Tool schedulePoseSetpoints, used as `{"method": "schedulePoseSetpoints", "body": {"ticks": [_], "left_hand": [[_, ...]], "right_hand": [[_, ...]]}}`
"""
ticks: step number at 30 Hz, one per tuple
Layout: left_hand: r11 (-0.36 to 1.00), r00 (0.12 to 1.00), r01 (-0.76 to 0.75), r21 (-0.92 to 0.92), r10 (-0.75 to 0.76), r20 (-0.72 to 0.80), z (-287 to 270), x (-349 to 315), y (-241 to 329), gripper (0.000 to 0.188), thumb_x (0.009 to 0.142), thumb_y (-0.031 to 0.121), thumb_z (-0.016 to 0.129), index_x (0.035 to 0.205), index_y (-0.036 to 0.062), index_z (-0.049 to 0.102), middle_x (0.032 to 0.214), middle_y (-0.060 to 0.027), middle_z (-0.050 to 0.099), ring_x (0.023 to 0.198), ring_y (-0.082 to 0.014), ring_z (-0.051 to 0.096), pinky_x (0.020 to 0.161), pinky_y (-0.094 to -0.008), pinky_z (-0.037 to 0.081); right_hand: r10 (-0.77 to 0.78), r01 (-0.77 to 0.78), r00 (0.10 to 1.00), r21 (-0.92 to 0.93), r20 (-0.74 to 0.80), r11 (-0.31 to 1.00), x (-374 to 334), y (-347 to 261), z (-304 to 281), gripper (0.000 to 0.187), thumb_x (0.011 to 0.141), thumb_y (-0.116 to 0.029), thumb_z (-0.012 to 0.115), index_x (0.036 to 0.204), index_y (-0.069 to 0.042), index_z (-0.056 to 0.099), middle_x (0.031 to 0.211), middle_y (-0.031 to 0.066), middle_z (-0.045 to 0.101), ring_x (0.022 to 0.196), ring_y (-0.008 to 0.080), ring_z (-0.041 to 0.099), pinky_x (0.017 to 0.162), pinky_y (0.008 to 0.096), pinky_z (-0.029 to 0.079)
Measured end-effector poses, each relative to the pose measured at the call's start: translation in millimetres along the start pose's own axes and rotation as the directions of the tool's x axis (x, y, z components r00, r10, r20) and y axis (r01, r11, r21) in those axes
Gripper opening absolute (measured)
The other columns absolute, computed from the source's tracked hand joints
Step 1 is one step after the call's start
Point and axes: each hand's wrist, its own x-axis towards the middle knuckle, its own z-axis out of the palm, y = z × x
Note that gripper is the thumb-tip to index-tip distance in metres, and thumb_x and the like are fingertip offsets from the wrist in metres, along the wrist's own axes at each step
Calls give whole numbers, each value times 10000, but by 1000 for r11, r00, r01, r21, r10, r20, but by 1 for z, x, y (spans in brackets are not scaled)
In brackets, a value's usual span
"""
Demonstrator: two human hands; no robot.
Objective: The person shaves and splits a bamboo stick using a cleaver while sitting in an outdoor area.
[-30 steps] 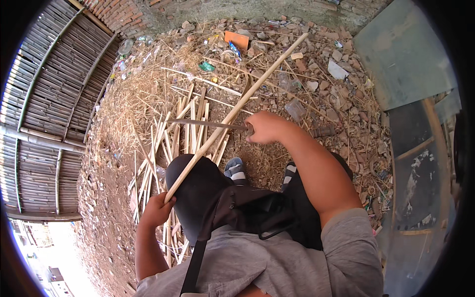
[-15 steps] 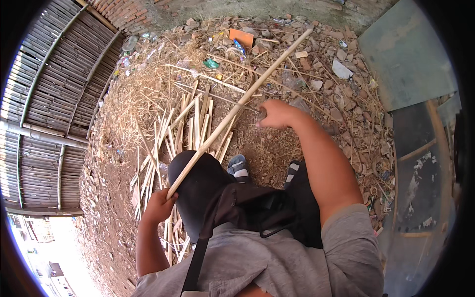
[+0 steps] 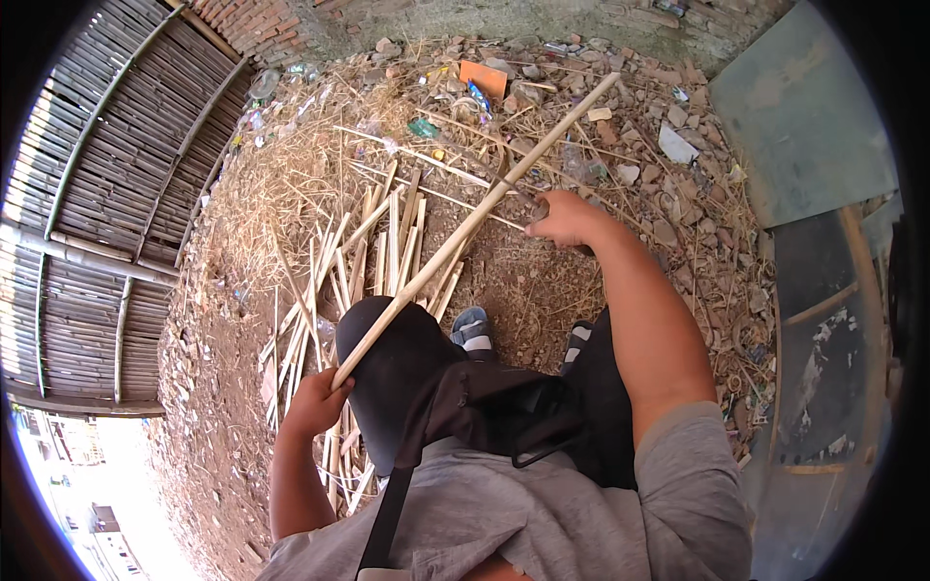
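A long pale wooden pole (image 3: pixel 455 244) slants from the lower left to the upper right, passing over my black-clad left knee. My left hand (image 3: pixel 318 401) is closed around its near end. Beyond the pole's right side, my right hand (image 3: pixel 567 219) is closed on the dark handle of a knife (image 3: pixel 536 207). Its narrow blade points away and to the left, close to the pole's far half; I cannot tell whether they touch. Several split wooden strips (image 3: pixel 392 242) lie in a loose pile beyond and left of my knee.
Dry straw (image 3: pixel 257 198) covers the ground at the left, and stone rubble (image 3: pixel 668 184) lies at the right. An orange piece (image 3: pixel 483 78) and plastic litter lie near the brick wall (image 3: pixel 247 27). A bamboo fence (image 3: pixel 116 184) stands left; grey panels (image 3: pixel 809 116) lean at the right.
My right hand has moved slightly right with the knife, whose blade now angles farther away from me. My left hand keeps its hold on the pole. The whole view has shifted a little.
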Motion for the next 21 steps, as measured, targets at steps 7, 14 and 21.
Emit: {"method": "schedulePoseSetpoints", "body": {"ticks": [7,14,21], "left_hand": [[1000,1000,-2,27,2,18,-6,-4,6,279,949,259,663,954,-20,663,744,-194,650,679,-307,635,672,-418,488],[1000,999,-6,21,7,-38,0,-2,8,282,948,254,661,879,-19,640,706,-201,629,652,-342,619,643,-426,475],[999,1000,-7,-33,7,-21,0,-2,5,281,941,248,671,868,-21,632,682,-195,615,623,-327,602,630,-424,472]], "right_hand": [[-203,292,931,-284,303,914,-16,-51,34,605,763,-348,795,1229,8,646,1075,218,697,1039,352,676,909,403,532],[-118,127,991,-152,69,980,1,-9,18,719,782,-399,794,1300,59,596,1146,231,689,1025,350,687,909,435,528],[-133,150,983,-136,125,979,-4,-19,9,486,764,-324,797,1125,-20,683,1062,207,706,1028,346,683,916,430,529]]}}
